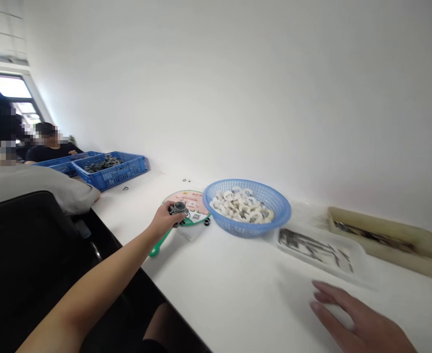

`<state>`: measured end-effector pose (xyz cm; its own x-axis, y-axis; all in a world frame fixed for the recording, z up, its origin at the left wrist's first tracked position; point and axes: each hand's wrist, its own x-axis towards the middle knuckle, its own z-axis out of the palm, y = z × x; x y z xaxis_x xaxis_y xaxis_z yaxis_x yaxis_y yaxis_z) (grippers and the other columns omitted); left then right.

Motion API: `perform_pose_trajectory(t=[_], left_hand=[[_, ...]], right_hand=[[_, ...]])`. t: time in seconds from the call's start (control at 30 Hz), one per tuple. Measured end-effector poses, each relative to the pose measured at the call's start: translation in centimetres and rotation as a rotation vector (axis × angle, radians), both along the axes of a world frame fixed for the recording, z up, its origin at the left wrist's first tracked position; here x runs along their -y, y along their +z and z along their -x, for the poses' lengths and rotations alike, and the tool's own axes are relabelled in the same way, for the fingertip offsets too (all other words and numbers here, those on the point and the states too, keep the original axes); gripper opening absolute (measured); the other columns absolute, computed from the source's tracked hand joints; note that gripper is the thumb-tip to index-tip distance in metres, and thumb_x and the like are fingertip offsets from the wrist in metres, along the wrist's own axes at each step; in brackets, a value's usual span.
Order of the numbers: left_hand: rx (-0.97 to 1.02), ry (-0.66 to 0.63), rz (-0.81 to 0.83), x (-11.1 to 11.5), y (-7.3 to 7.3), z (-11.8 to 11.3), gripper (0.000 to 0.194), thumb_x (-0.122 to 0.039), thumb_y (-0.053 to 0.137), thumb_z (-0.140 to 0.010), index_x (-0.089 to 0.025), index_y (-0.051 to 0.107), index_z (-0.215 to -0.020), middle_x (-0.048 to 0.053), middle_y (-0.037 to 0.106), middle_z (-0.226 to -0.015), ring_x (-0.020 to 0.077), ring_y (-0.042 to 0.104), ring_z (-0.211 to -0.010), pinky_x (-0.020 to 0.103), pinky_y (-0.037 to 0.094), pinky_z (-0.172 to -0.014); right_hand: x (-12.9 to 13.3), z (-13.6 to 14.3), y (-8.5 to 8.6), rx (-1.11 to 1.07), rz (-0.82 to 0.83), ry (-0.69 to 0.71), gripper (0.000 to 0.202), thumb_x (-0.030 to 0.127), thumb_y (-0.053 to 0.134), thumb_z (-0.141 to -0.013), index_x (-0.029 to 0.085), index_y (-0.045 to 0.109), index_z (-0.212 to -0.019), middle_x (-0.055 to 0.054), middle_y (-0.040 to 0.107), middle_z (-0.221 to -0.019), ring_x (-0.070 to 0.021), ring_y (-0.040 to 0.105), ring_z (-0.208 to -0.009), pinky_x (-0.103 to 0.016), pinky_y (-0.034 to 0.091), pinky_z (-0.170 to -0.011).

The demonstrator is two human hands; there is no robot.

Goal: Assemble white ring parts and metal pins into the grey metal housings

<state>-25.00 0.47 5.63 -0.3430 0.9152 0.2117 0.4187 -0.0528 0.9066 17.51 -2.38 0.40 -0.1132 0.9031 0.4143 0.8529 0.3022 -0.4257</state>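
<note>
Toward eight o'clock in the head view, your left hand (162, 218) grips dark round parts (180, 208) over a round fan (191, 200), whose green handle (155, 250) points to seven. At four, your blurred right hand (366, 318) has thumb and fingers parted, near a white tray (361, 263) of dark metal pieces (293, 240). Just beside the fan, toward three, a blue basket (234, 227) holds white rings (242, 206).

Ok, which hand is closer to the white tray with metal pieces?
Right. The right hand is just in front of the white tray; the left hand is far to its left, past the blue basket.
</note>
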Motion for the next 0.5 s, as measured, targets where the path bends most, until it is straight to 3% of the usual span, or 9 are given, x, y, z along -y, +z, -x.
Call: perform_pose_trajectory(t=[0.07, 0.13, 0.2, 0.33, 0.5], left_hand=[[0.295, -0.348, 0.101, 3.4, -0.6, -3.6, 0.04, -0.036, 0.064, -0.07, -0.018, 0.049, -0.103, 0.005, 0.059, -0.087, 0.0162, 0.06, -0.067, 0.025, 0.047, -0.053], [0.474, -0.527, 0.254, 6.0, -1.0, -7.2, 0.039, -0.039, 0.064, -0.07, -0.017, 0.049, -0.098, 0.005, 0.059, -0.086, 0.0156, 0.059, -0.064, 0.022, 0.044, -0.046], [0.489, -0.638, 0.412, 7.4, -1.1, -10.6, 0.038, -0.04, 0.066, -0.068, -0.016, 0.051, -0.092, 0.005, 0.059, -0.083, 0.0135, 0.056, -0.058, 0.019, 0.037, -0.04], [0.287, -0.715, 0.512, 6.9, -1.2, -16.4, 0.034, -0.037, 0.068, -0.064, -0.014, 0.054, -0.086, 0.001, 0.055, -0.065, 0.0101, 0.049, -0.05, 0.018, 0.027, -0.037], [0.178, -0.744, 0.617, 4.5, -0.6, -20.5, 0.033, -0.042, 0.066, -0.065, -0.015, 0.053, -0.081, -0.003, 0.051, -0.06, 0.0078, 0.042, -0.044, 0.019, 0.02, -0.035]], right_hand=[[1.7, 1.1, 1.0, -0.061, 0.01, 0.062, 0.046, 0.054, 0.055, -0.073, 0.025, 0.062, -0.107, -0.006, 0.07, -0.092, -0.0287, 0.065, -0.085, -0.044, 0.055, -0.074], [3.3, 2.2, 1.9, -0.133, 0.013, 0.165, 0.055, 0.047, 0.056, -0.076, 0.022, 0.048, -0.124, -0.008, 0.066, -0.103, -0.027, 0.062, -0.095, -0.043, 0.052, -0.083], [4.4, 3.2, 2.4, -0.22, 0.022, 0.299, 0.065, 0.043, 0.058, -0.076, 0.021, 0.036, -0.133, -0.01, 0.061, -0.111, -0.0247, 0.06, -0.099, -0.041, 0.05, -0.086], [5.5, 4.3, 2.5, -0.276, 0.025, 0.491, 0.079, 0.04, 0.064, -0.073, 0.026, 0.024, -0.139, -0.011, 0.045, -0.129, -0.0244, 0.056, -0.103, -0.042, 0.049, -0.086], [5.3, 4.5, 2.1, -0.22, 0.056, 0.479, 0.065, 0.028, 0.067, -0.069, 0.026, 0.041, -0.128, -0.008, 0.049, -0.122, -0.0242, 0.05, -0.109, -0.04, 0.044, -0.09]])
